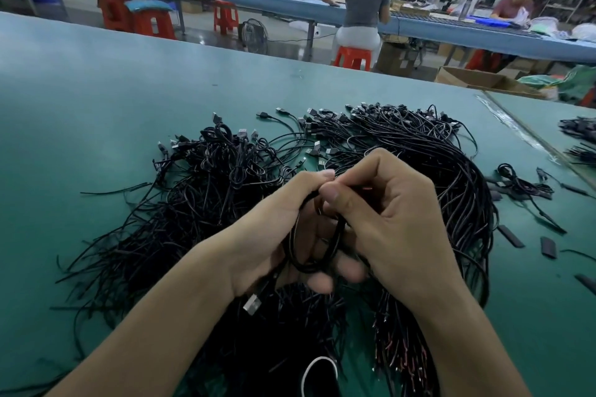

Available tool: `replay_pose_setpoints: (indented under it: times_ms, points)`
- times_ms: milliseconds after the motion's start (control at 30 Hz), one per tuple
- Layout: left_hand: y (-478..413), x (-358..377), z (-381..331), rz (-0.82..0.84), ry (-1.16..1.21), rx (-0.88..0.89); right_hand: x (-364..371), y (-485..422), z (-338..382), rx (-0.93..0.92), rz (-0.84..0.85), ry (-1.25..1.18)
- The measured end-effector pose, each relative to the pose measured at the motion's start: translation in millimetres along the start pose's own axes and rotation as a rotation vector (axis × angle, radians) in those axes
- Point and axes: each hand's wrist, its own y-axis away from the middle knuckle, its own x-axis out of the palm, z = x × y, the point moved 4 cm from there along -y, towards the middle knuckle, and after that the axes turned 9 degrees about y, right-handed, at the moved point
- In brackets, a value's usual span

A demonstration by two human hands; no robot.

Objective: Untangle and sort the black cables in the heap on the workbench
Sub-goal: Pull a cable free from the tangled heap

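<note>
Both hands are above the middle of the heap, which lies on the green counter. The left hand and the right hand are close together, and both have their fingers curled on one black cable. The thumbs pinch it at the top, and the cable makes a small loop between the palms. Its metal plug hangs free under the left wrist. It seems the person is winding or freeing this single cable.

Several things could go wrong from here. The free end with the plug hangs just over the loose wires below, so it may catch one of them and drag it up when the hands lift. If the person pulls hard while another wire is crossed through the loop, the knot may become tighter instead of opening. The loop is held only by the fingers, so a weak pinch may let it spring open and fall back into the heap. The straighter bundle lies just beside the right hand, and a wide movement of the wrist could push it into the tangled part and mix them again.
</note>
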Motion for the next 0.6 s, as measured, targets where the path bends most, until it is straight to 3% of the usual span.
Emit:
replay_pose_setpoints:
  times_ms: [133, 300, 433, 500, 600]
  points:
    - [5, -6, 4, -0.044, -0.283, 0.04, -4, -1, -3, 0.014, -0.027, 0.045]
    - [6, -19, 1, -0.023, -0.344, 0.09, 1, -1, -7, 0.059, 0.013, 0.013]
    - [5, -27, -4, -0.133, -0.318, 0.183, -3, -2, -15, 0.105, 0.031, 0.088]
    - [5, -33, -8, -0.221, -0.266, 0.249, -4, 0, -27, 0.19, 0.105, 0.225]
    - [4, -40, -14, -0.308, -0.18, 0.333, 5, 8, -43, 0.317, 0.365, 0.521]
